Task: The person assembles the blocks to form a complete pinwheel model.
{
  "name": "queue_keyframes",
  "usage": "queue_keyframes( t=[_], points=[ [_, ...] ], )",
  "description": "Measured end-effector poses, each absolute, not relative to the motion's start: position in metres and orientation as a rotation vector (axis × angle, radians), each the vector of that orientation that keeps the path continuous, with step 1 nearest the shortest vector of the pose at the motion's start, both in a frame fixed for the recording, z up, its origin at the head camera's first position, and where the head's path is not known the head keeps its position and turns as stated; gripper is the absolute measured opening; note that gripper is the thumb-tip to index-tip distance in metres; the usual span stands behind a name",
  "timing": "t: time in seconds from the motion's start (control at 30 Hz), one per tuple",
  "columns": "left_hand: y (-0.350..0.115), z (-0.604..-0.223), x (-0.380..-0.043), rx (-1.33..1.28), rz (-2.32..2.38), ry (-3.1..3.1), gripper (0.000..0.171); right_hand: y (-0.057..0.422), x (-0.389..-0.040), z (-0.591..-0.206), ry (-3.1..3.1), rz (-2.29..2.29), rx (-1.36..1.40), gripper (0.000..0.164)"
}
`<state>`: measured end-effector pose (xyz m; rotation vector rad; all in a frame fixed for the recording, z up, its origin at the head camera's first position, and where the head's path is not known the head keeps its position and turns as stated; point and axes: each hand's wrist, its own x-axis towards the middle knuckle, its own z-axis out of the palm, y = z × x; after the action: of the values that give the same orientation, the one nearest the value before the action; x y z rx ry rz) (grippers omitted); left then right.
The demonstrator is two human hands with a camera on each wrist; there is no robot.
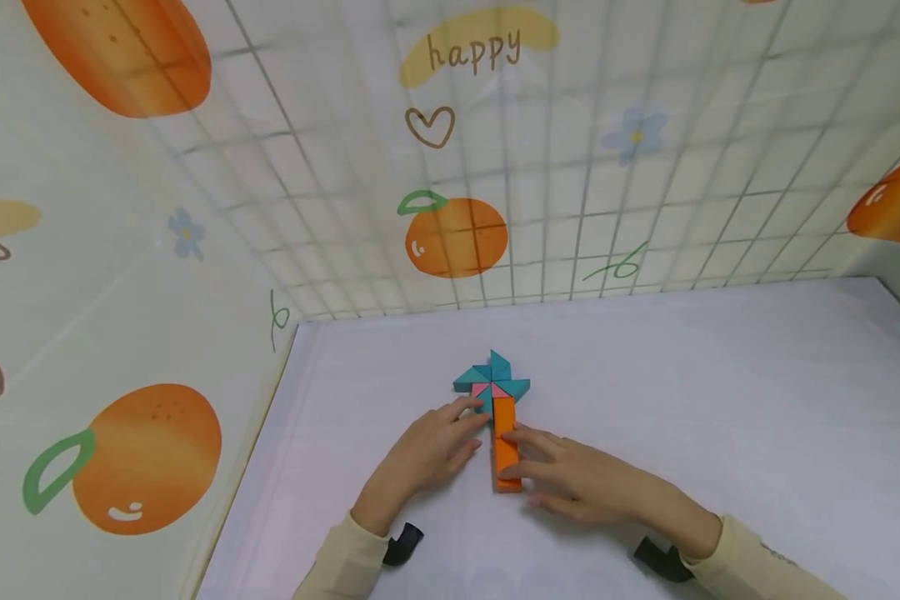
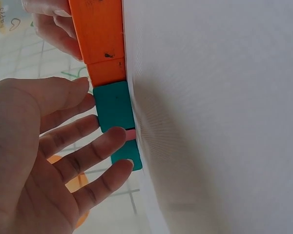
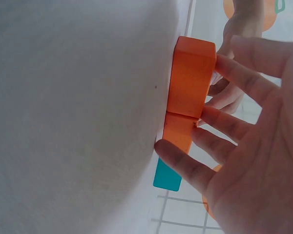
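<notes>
A pinwheel of teal triangular blocks (image 1: 499, 367) lies flat on the table, with small pink blocks (image 1: 502, 389) between its blades. Two orange blocks (image 1: 506, 458) run end to end from it toward the person, like a stem. My left hand (image 1: 429, 450) is at the left of the pinwheel, its fingertips at the lower teal block (image 2: 115, 107); the fingers are extended, not curled round it. From the right, my right hand (image 1: 581, 479) touches the side and top of the orange blocks (image 3: 190, 83) with spread, fairly straight fingers. Its fingers partly cover the stem.
The white tabletop (image 1: 720, 400) spreads out around the blocks. A printed sheet (image 1: 330, 150) with oranges and a grid stands behind the table, another on the left. A dark strap (image 1: 403, 546) shows by the left sleeve, another dark strap (image 1: 662, 560) by the right.
</notes>
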<state>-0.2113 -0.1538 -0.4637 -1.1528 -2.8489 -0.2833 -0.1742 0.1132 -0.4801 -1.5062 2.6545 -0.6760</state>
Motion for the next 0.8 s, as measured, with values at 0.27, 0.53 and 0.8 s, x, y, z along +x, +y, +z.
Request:
queue_keyframes(
  t=[0.27,0.53,0.8],
  points=[
    [-0.152,-0.464,-0.211,-1.162,-0.294,-2.821,0.038,0.116,-0.174,-0.481,2.657,-0.681,-1.532,0.043],
    [-0.152,-0.457,-0.214,-1.129,-0.297,-2.755,0.036,0.119,-0.177,-0.477,2.702,-0.712,-1.576,0.047],
    [-0.188,-0.438,-0.218,-0.892,-0.326,-2.748,0.036,0.155,-0.185,-0.465,2.885,-0.630,-1.322,0.049]
  ],
)
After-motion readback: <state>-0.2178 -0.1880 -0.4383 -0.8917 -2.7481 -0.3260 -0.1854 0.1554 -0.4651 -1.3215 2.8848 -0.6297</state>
